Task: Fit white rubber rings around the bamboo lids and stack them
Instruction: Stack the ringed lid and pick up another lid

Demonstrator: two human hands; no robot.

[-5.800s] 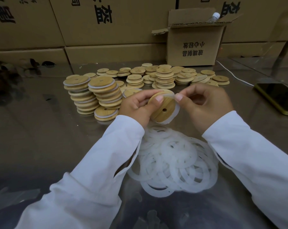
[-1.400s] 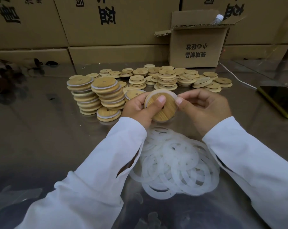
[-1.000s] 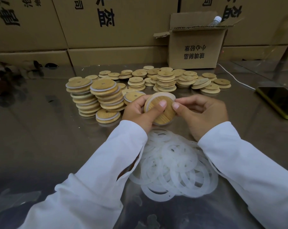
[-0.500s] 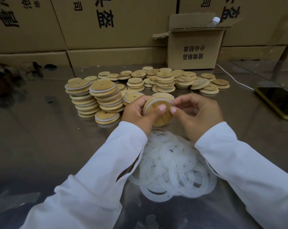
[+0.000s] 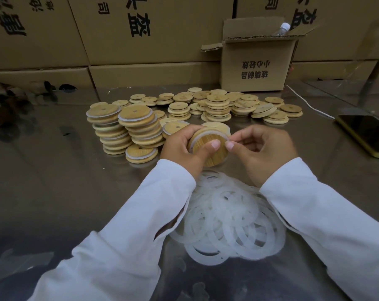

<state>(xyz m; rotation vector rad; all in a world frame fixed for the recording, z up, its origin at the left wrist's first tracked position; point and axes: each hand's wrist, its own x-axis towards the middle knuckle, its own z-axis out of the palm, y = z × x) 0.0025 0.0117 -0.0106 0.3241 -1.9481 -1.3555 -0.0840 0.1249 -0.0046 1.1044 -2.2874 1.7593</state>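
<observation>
While the left hand (image 5: 182, 148) gripped the bamboo lid (image 5: 217, 157) between both hands, the right hand (image 5: 264, 153) pinched the white ring (image 5: 207, 132) at its upper-right rim; loose rings (image 5: 227, 224) lay on the desk (image 5: 53, 181) just below.

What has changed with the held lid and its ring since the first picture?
The ring, which hung loose to the right of the lid, now lies round the upper rim; the right grip pinches it at the right edge. The left grip still holds the lid. Stacks and ring pile are unchanged.
</observation>
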